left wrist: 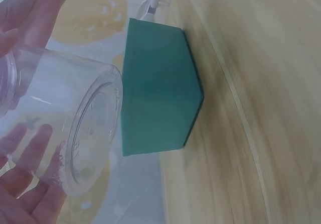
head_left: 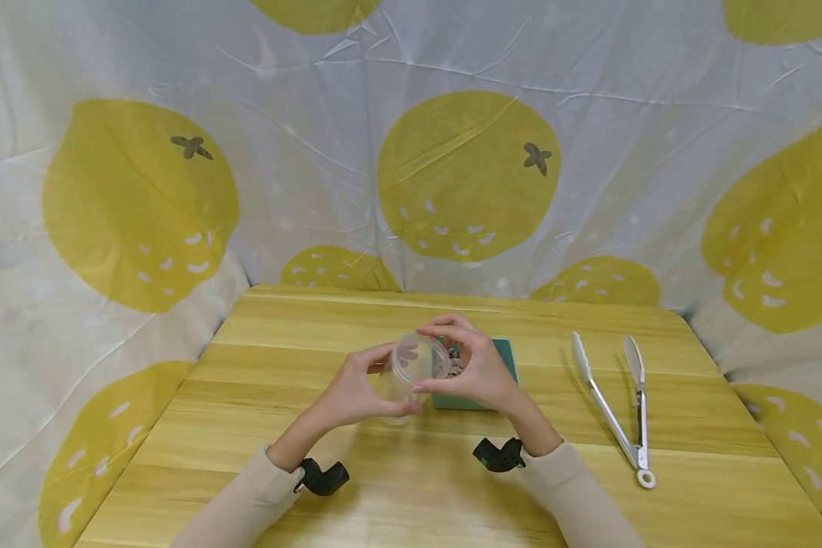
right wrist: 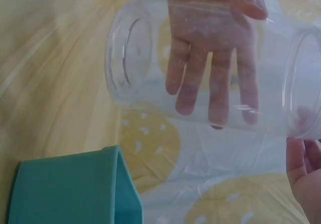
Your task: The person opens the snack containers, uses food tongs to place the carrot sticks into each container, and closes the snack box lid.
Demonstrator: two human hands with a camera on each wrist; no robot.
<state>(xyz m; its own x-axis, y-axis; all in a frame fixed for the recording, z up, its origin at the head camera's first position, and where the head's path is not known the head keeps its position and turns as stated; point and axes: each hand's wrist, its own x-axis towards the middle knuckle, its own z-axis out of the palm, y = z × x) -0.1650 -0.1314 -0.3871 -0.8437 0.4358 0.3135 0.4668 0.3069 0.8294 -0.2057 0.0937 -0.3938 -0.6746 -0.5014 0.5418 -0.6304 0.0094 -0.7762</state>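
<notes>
A clear plastic jar (head_left: 400,396) is held above the table between both hands, tilted. My left hand (head_left: 356,390) grips its side, thumb in front and fingers behind, as seen through the wall in the right wrist view. Around the jar's mouth end, my right hand (head_left: 478,371) pinches the clear rim with thumb and fingers; whether a separate lid sits there I cannot tell. The jar (left wrist: 55,88) looks empty. Just behind the right hand a green box (head_left: 505,358) stands on the table, with small pinkish-brown wrapped-looking pieces partly visible inside.
Metal tongs (head_left: 613,422) with pale tips lie spread at the right of the wooden table (head_left: 281,335). Lemon-print cloth (head_left: 315,152) hangs behind the table and along both sides. Black wrist devices (head_left: 325,478) sit at both cuffs.
</notes>
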